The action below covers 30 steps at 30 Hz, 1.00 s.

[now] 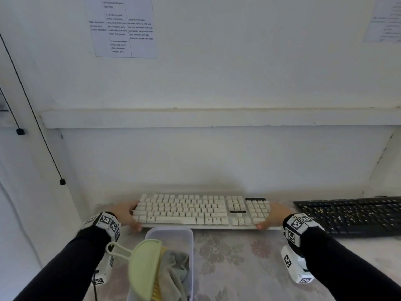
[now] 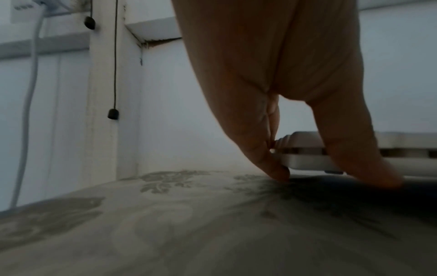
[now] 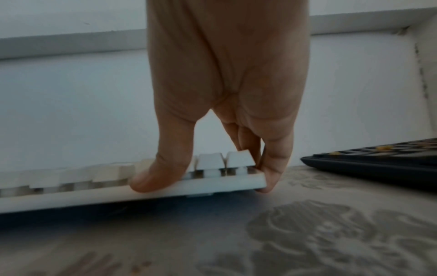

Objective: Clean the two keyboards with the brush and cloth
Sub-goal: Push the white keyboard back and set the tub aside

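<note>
From overhead, the white keyboard point(image 1: 202, 210) lies on the floral tablecloth point(image 1: 238, 257), the left hand point(image 1: 124, 215) and right hand point(image 1: 275, 215) clamped on its two ends. A black keyboard point(image 1: 355, 216) flecked with crumbs lies to its right. Nearer, a clear container point(image 1: 191, 240) holds the green brush point(image 1: 143, 266) and grey cloth point(image 1: 178, 270).

Left wrist: fingers point(image 2: 272, 164) and thumb pinch the keyboard's corner.

Right wrist: the thumb point(image 3: 163, 168) presses the front edge, fingers hooking the end.
</note>
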Each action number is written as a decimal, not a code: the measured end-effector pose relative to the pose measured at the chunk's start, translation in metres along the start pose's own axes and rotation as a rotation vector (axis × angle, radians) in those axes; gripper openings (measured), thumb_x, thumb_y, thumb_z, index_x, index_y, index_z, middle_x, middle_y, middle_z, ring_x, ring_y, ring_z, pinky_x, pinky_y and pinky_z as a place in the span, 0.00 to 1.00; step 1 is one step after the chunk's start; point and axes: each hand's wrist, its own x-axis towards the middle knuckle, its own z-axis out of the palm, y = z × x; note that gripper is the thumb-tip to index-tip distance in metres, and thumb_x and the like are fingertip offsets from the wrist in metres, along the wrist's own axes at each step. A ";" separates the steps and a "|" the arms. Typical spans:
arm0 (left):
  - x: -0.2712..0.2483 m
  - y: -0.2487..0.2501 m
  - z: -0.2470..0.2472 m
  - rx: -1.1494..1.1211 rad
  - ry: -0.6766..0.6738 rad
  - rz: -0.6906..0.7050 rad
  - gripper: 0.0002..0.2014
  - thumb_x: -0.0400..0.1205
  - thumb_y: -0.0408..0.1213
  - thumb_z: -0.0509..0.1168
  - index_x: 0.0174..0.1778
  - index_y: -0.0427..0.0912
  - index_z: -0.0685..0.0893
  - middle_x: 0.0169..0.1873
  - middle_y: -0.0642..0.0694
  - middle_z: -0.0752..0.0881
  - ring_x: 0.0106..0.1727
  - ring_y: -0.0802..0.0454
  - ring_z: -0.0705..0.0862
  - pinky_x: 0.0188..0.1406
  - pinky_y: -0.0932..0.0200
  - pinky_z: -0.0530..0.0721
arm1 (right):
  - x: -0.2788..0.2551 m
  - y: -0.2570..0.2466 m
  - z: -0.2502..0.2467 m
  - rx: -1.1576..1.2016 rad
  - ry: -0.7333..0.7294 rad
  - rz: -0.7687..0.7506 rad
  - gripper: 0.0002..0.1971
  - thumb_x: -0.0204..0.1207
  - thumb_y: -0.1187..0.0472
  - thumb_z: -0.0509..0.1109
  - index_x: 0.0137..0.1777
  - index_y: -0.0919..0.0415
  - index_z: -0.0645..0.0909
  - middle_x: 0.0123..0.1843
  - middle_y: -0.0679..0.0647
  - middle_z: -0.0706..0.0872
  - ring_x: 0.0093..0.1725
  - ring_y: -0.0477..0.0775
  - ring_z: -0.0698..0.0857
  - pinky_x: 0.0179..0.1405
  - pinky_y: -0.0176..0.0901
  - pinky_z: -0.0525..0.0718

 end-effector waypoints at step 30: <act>0.028 -0.034 0.038 -0.484 -0.143 0.115 0.41 0.46 0.19 0.78 0.60 0.31 0.79 0.46 0.47 0.89 0.43 0.60 0.90 0.42 0.64 0.87 | -0.021 0.038 -0.005 -0.037 0.060 0.168 0.51 0.52 0.56 0.87 0.75 0.63 0.64 0.72 0.57 0.75 0.71 0.58 0.74 0.68 0.46 0.74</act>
